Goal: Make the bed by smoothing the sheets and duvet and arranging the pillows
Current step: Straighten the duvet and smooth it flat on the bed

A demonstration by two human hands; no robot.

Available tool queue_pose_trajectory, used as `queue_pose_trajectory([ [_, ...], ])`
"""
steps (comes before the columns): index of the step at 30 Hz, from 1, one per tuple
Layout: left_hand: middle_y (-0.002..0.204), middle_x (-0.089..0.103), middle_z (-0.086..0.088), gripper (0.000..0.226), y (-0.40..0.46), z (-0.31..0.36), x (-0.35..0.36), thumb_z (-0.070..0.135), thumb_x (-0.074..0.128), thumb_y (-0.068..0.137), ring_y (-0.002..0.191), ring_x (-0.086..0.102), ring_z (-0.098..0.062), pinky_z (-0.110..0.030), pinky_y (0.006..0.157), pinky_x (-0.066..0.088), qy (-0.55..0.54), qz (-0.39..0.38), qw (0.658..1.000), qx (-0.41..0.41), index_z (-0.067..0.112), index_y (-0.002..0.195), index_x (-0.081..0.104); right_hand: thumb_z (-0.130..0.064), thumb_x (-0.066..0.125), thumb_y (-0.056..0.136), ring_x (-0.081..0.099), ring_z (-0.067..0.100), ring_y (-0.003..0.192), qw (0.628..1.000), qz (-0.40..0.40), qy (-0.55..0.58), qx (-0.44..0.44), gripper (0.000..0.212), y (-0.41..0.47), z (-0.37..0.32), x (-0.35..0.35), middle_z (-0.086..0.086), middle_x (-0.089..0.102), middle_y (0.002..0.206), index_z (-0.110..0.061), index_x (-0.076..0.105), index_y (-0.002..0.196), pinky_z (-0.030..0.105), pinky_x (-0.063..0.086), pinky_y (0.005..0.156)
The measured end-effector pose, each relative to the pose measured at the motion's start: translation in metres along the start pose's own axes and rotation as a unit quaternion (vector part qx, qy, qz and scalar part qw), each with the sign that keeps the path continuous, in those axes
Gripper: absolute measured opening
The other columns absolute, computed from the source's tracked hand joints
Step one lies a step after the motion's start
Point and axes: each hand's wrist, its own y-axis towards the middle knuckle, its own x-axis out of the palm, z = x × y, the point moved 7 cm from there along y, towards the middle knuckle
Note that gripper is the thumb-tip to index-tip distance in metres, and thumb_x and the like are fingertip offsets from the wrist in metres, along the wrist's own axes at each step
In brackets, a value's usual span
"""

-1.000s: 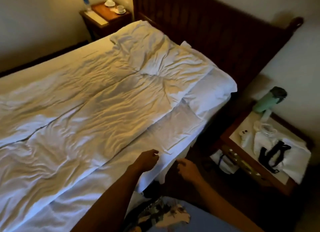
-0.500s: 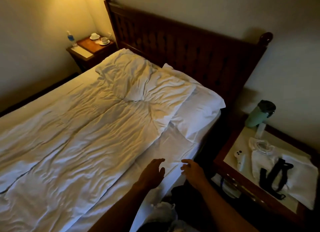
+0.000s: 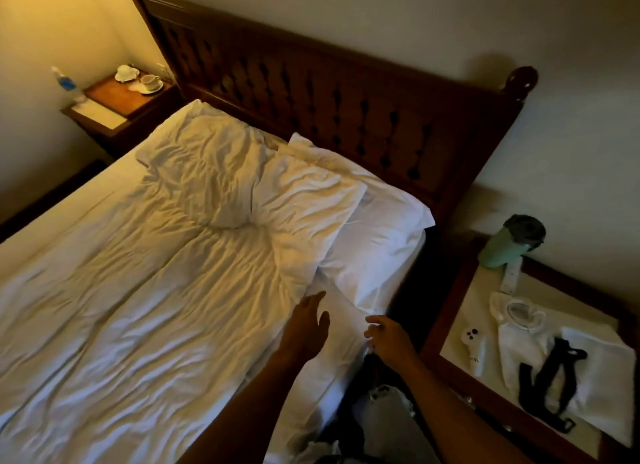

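- At the bed's near edge, the left hand [image 3: 306, 328] lies with fingers loose and straight on the sheet [image 3: 341, 335], grasping nothing.
- Right hand [image 3: 389, 339], at its 3 o'clock, hovers with fingers relaxed, empty.
- Duvet [image 3: 156, 273] (badly creased) spreads toward 9 o'clock, its top lapping over the pillow [image 3: 374, 242] at 12 o'clock, against the headboard [image 3: 346, 93].
- Nightstand [image 3: 446, 328] with green flask [image 3: 509, 244] stands at 3 o'clock.

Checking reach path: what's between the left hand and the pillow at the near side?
Head view: only a bare strip of white sheet lies between the left hand and the pillow; the duvet edge runs alongside.
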Motion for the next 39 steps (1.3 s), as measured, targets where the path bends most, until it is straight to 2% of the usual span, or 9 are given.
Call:
queue_pose_trajectory([
  [3, 0.162, 0.036, -0.004, 0.056, 0.029, -0.003, 0.001, 0.031, 0.049, 0.105, 0.149, 0.034, -0.021, -0.032, 0.122, 0.026, -0.010, -0.009, 1.000, -0.022, 0.019, 0.158, 0.032, -0.003, 0.051, 0.101, 0.064, 0.021, 0.072, 1.000, -0.005, 0.000, 0.016, 0.021, 0.033, -0.019, -0.005, 0.010, 0.069, 0.089, -0.016, 0.064, 0.111, 0.025, 0.047, 0.059],
  [9, 0.160, 0.038, -0.009, 0.061, 0.105, -0.001, -0.012, 0.030, 0.052, 0.104, 0.147, 0.037, -0.024, -0.032, 0.120, 0.029, 0.017, -0.028, 0.997, -0.069, 0.015, 0.159, 0.029, -0.009, 0.056, 0.098, 0.069, 0.029, 0.081, 0.999, -0.029, -0.004, 0.023, 0.024, 0.119, -0.068, -0.020, 0.010, 0.072, 0.092, -0.017, 0.069, 0.117, 0.034, 0.051, 0.067],
  [14, 0.161, 0.036, -0.009, 0.063, 0.175, 0.023, -0.035, 0.034, 0.050, 0.104, 0.146, 0.038, -0.029, -0.039, 0.120, 0.032, 0.037, -0.033, 0.995, -0.081, 0.018, 0.160, 0.026, -0.013, 0.050, 0.104, 0.068, 0.021, 0.083, 0.999, -0.041, 0.012, -0.002, 0.020, 0.151, -0.134, -0.042, 0.008, 0.071, 0.097, -0.023, 0.064, 0.113, 0.019, 0.049, 0.060],
  [19, 0.165, 0.030, -0.008, 0.064, 0.216, 0.042, -0.034, 0.036, 0.048, 0.105, 0.150, 0.031, -0.026, -0.036, 0.123, 0.027, 0.054, -0.055, 0.994, -0.072, 0.019, 0.161, 0.022, -0.011, 0.048, 0.105, 0.067, 0.015, 0.077, 0.999, -0.022, 0.038, -0.008, 0.021, 0.174, -0.161, -0.064, 0.004, 0.071, 0.092, -0.022, 0.064, 0.115, 0.018, 0.047, 0.059],
  [25, 0.168, 0.020, -0.006, 0.066, 0.249, 0.062, -0.023, 0.037, 0.046, 0.106, 0.153, 0.023, -0.027, -0.039, 0.126, 0.021, 0.073, -0.064, 0.990, -0.102, 0.020, 0.163, 0.016, -0.011, 0.049, 0.103, 0.069, 0.019, 0.083, 0.999, -0.005, 0.048, 0.008, 0.023, 0.196, -0.169, -0.083, 0.002, 0.070, 0.092, -0.018, 0.066, 0.116, 0.027, 0.052, 0.070],
  [31, 0.169, 0.016, -0.006, 0.069, 0.297, 0.069, -0.030, 0.038, 0.047, 0.105, 0.154, 0.021, -0.028, -0.042, 0.125, 0.024, 0.093, -0.054, 0.990, -0.095, 0.021, 0.163, 0.014, -0.014, 0.049, 0.102, 0.068, 0.029, 0.110, 0.999, -0.007, -0.019, -0.041, 0.028, 0.230, -0.211, -0.087, 0.010, 0.073, 0.117, -0.017, 0.067, 0.123, 0.045, 0.057, 0.096],
  [34, 0.169, 0.018, -0.007, 0.068, 0.332, 0.069, -0.035, 0.035, 0.048, 0.105, 0.154, 0.022, -0.029, -0.041, 0.124, 0.026, 0.101, -0.045, 0.992, -0.067, 0.019, 0.163, 0.016, -0.019, 0.045, 0.105, 0.066, 0.028, 0.112, 0.995, 0.004, -0.052, -0.082, 0.029, 0.256, -0.239, -0.084, 0.011, 0.071, 0.123, -0.019, 0.066, 0.125, 0.041, 0.054, 0.099],
  [37, 0.167, 0.022, -0.008, 0.067, 0.372, 0.059, -0.029, 0.034, 0.048, 0.104, 0.152, 0.026, -0.030, -0.043, 0.123, 0.029, 0.102, -0.051, 0.992, -0.056, 0.017, 0.162, 0.019, -0.016, 0.047, 0.106, 0.062, 0.028, 0.117, 0.991, 0.034, -0.072, -0.105, 0.028, 0.286, -0.260, -0.080, 0.011, 0.067, 0.129, -0.017, 0.065, 0.128, 0.028, 0.048, 0.092],
  [39, 0.167, 0.022, -0.008, 0.067, 0.396, 0.046, -0.018, 0.036, 0.049, 0.104, 0.152, 0.027, -0.030, -0.045, 0.122, 0.030, 0.103, -0.057, 0.991, -0.062, 0.018, 0.162, 0.021, -0.015, 0.050, 0.105, 0.060, 0.029, 0.121, 0.990, 0.055, -0.079, -0.104, 0.030, 0.313, -0.267, -0.074, 0.013, 0.063, 0.135, -0.015, 0.062, 0.132, 0.028, 0.046, 0.091],
])
